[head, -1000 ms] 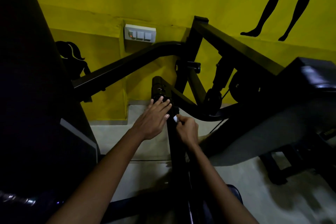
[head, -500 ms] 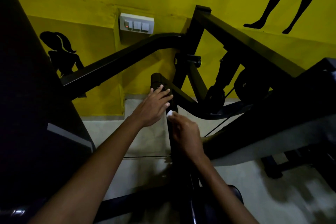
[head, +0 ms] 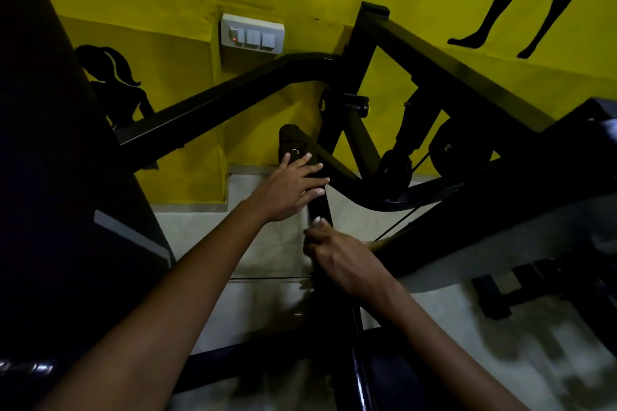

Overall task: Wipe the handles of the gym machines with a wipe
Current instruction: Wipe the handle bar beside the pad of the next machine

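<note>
A black gym machine handle (head: 293, 143) juts up at the middle of the view, joined to a black upright bar (head: 322, 210). My left hand (head: 288, 188) rests flat on the handle's lower part, fingers straight and spread. Just below it, my right hand (head: 337, 255) curls round the upright bar. A small bit of white wipe (head: 316, 219) shows at its fingertips, pressed against the bar. Most of the wipe is hidden inside the hand.
Black frame tubes (head: 233, 90) and pulley wheels (head: 462, 152) of the machine cross in front of a yellow wall with a white switch plate (head: 252, 34). A dark padded part (head: 50, 177) fills the left side. Grey floor (head: 267, 243) lies below.
My right hand has slid down the upright bar, away from my left hand, taking the wipe with it. My left hand stays on the handle.
</note>
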